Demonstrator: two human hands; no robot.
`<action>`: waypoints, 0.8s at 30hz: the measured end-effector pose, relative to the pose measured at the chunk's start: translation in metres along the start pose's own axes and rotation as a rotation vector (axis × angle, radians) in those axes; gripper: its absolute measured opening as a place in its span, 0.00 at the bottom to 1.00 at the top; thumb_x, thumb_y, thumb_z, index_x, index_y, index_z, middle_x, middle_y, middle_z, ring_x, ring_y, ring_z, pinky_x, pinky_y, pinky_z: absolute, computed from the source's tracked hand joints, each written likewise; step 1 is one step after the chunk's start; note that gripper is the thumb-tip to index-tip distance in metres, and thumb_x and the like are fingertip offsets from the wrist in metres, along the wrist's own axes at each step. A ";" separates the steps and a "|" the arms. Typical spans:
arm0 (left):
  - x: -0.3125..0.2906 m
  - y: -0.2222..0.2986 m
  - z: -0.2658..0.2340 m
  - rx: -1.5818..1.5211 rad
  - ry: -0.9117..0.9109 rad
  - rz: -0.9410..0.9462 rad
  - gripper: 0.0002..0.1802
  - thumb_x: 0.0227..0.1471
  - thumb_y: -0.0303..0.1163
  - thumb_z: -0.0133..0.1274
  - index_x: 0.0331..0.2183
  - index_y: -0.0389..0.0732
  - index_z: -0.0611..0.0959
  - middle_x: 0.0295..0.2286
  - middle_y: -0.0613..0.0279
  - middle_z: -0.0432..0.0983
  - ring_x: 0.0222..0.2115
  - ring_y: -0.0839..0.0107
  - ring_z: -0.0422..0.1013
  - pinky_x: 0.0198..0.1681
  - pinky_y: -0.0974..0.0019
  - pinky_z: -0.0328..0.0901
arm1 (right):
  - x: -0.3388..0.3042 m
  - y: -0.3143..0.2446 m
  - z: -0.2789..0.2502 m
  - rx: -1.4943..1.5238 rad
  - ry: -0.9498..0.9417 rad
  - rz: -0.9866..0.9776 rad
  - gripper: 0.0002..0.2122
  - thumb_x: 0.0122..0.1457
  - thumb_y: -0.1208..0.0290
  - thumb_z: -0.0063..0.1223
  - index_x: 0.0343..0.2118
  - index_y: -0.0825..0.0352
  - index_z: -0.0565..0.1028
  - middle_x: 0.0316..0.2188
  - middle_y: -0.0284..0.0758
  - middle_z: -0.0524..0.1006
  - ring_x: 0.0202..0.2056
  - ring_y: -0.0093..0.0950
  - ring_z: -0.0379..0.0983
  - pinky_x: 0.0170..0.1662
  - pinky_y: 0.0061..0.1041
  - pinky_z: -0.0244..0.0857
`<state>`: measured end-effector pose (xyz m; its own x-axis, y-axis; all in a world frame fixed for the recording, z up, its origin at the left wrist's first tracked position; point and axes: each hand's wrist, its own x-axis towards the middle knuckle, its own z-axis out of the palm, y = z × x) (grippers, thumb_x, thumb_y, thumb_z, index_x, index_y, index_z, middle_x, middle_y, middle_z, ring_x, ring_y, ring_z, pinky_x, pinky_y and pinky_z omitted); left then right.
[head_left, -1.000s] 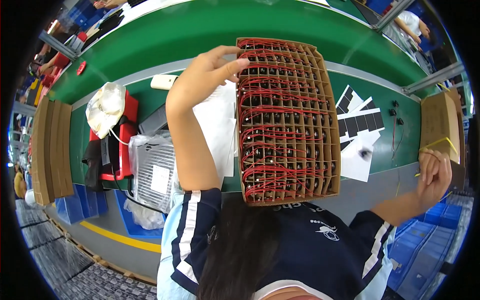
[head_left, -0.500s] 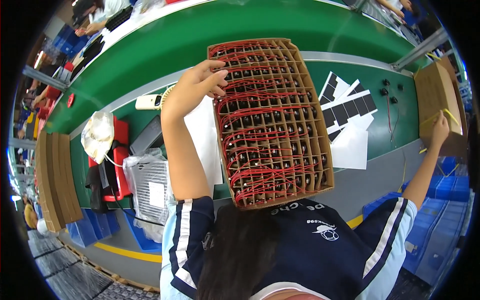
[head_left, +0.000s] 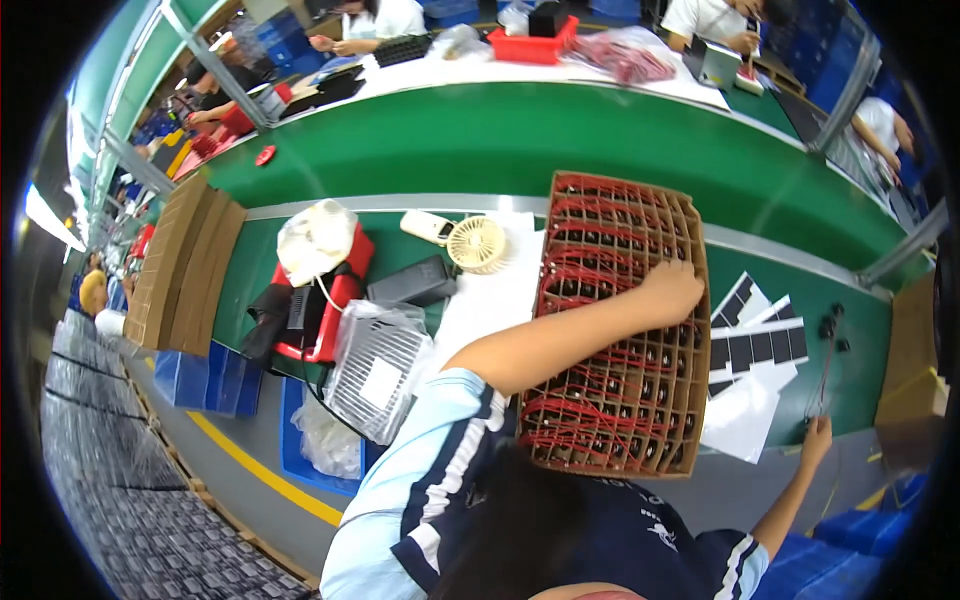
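Note:
A cardboard box (head_left: 692, 430) divided into many small cells leans against my front, filled with round black parts trailing red wires (head_left: 575, 420). My left hand (head_left: 672, 290) reaches across it, fingers curled down at the cells near its right side; what they grip is hidden. Farther right, several loose black parts (head_left: 833, 325) lie on the green table, with thin wires (head_left: 826, 372) running toward me. My right hand (head_left: 818, 432) is closed at the near end of those wires, by the table's front edge, and appears to pinch them.
White sheets with black rectangles (head_left: 765, 345) lie right of the box. An open carton (head_left: 910, 400) stands at the far right. Leftward are a small fan (head_left: 477, 245), a black case (head_left: 412, 282), a red bin (head_left: 325, 340) and a plastic-wrapped tray (head_left: 380, 365). Co-workers sit opposite.
My left hand has moved from the box's left edge across to its right side. My right hand has left the carton and come to the wires. The view has shifted.

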<state>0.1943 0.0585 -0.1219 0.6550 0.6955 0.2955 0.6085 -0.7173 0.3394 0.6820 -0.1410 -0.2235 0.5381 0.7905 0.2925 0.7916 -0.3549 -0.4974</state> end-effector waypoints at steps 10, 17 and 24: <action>0.015 0.001 -0.054 -0.438 0.143 -0.077 0.07 0.44 0.25 0.42 0.26 0.31 0.70 0.22 0.45 0.71 0.27 0.52 0.70 0.31 0.59 0.64 | -0.003 -0.088 -0.003 -0.413 0.291 0.058 0.07 0.51 0.73 0.43 0.33 0.69 0.68 0.31 0.41 0.68 0.31 0.37 0.68 0.33 0.32 0.61; -0.047 0.002 -0.159 -1.210 0.147 -0.157 0.07 0.45 0.23 0.42 0.19 0.36 0.64 0.29 0.53 0.71 0.24 0.70 0.73 0.21 0.75 0.64 | -0.014 -0.304 0.016 0.741 -0.309 -0.204 0.14 0.57 0.67 0.40 0.44 0.70 0.64 0.32 0.36 0.69 0.29 0.20 0.65 0.33 0.18 0.60; -0.097 -0.011 -0.153 -1.055 0.086 -0.051 0.08 0.40 0.23 0.44 0.15 0.37 0.65 0.20 0.63 0.66 0.19 0.79 0.64 0.22 0.75 0.58 | -0.068 -0.502 0.020 1.195 -1.037 -0.316 0.19 0.58 0.60 0.36 0.45 0.70 0.63 0.21 0.29 0.68 0.19 0.15 0.61 0.22 0.11 0.54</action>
<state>0.0558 0.0058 -0.0174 0.5807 0.7540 0.3072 -0.0900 -0.3155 0.9446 0.2426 -0.0063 -0.0101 -0.4049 0.9091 0.0980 -0.1070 0.0593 -0.9925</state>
